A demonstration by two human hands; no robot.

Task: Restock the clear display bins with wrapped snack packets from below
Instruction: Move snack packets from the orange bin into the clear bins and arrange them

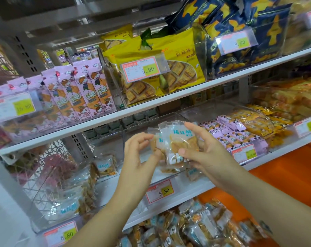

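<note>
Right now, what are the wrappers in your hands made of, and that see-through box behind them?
The snack packets look like thin clear plastic film, glossy: creases glint and the snack inside shows through. The display bin seems hard clear plastic, perhaps acrylic: stiff straight walls, shiny edges, and you can see through it.

There is a gap between the open top of the middle bin (190, 186) and the white shelf (151, 106) above it. The left hand (140, 157), right hand (202, 154) and their packets (177, 143) crowd that opening. To the right, purple packets (227, 134) fill the next bin, leaving little room there.
</note>
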